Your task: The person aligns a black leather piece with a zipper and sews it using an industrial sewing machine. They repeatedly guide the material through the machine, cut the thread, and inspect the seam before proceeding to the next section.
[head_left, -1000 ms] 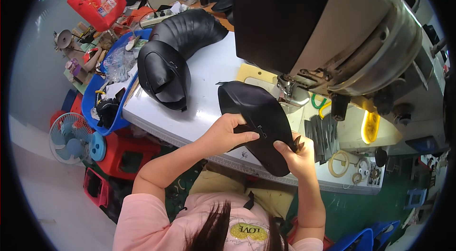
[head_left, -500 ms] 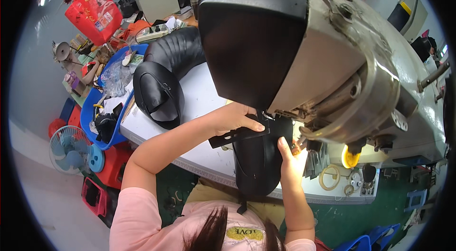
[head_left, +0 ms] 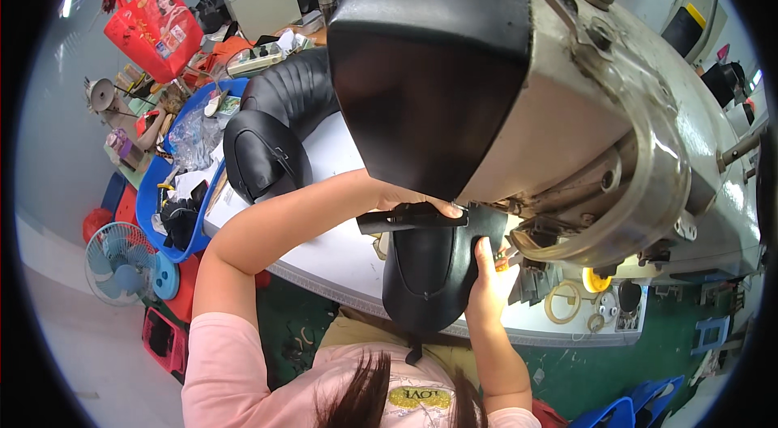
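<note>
Under the big sewing machine (head_left: 433, 63), a white table (head_left: 334, 154) shows; a ridged stack of black pieces (head_left: 288, 92) leans to the machine's left, with a blue basket (head_left: 149, 213) farther out that way. From where I stand, the black leather-like piece (head_left: 428, 274) lies just below the machine's head, its rounded end toward the person. Right of centre under the machine, the right hand (head_left: 489, 282) grasps that piece's edge, thumb on top, fingers curled around beyond it. Below the machine's black front, the left hand (head_left: 417, 203) rests its thumb on a dark strip (head_left: 377, 223) across the piece; its fingers are mostly hidden, so I can't tell how tightly they close. Well left of the machine, a red bag (head_left: 162, 31) carries a printed portrait and small lettering, and nearer the person than the machine, a gold shirt patch (head_left: 420, 397) bears dark capitals.
</note>
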{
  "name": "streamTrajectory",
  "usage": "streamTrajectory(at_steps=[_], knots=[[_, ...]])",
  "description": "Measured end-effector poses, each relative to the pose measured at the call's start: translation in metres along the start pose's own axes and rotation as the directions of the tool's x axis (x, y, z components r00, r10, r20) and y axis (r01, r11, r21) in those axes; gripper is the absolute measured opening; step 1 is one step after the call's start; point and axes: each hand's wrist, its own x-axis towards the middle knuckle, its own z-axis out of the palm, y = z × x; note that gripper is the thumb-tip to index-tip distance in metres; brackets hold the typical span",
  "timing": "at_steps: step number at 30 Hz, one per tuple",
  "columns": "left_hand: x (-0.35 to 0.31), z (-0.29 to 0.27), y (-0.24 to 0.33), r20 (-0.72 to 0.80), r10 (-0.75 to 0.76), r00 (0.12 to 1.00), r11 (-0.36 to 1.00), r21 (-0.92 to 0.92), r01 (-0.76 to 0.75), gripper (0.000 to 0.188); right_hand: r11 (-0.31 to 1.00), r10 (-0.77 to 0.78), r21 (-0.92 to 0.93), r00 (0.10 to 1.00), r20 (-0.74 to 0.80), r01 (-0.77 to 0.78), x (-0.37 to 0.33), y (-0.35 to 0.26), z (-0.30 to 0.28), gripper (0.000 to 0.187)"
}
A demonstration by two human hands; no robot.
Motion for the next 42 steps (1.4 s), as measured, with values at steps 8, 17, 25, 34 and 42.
streamTrajectory(at_steps=[8,17,25,34,42], knots=[[0.004,-0.003,0.004,-0.003,0.032,0.999,0.998,0.045,-0.032,0.038,0.994,0.102,-0.031,0.987,-0.12,-0.107,0.001,-0.007,0.009,0.049],[0.006,-0.006,0.006,-0.002,0.038,0.999,0.995,0.091,-0.037,0.037,0.998,0.038,0.061,0.997,-0.067,-0.034,0.001,-0.018,0.018,0.042],[0.007,-0.008,0.006,-0.002,0.053,0.999,0.992,0.116,-0.052,0.035,0.992,-0.04,-0.117,0.999,0.012,0.041,0.002,-0.008,0.01,0.033],[0.012,-0.009,0.009,0.017,0.058,0.998,0.988,0.145,-0.06,0.034,0.999,0.006,0.044,0.995,-0.101,-0.002,0.003,-0.005,0.015,0.039],[0.013,-0.009,0.014,0.028,0.057,0.998,0.98,0.188,-0.062,0.033,0.972,-0.058,-0.221,0.993,0.1,0.079,0.006,-0.016,-0.007,0.021]])
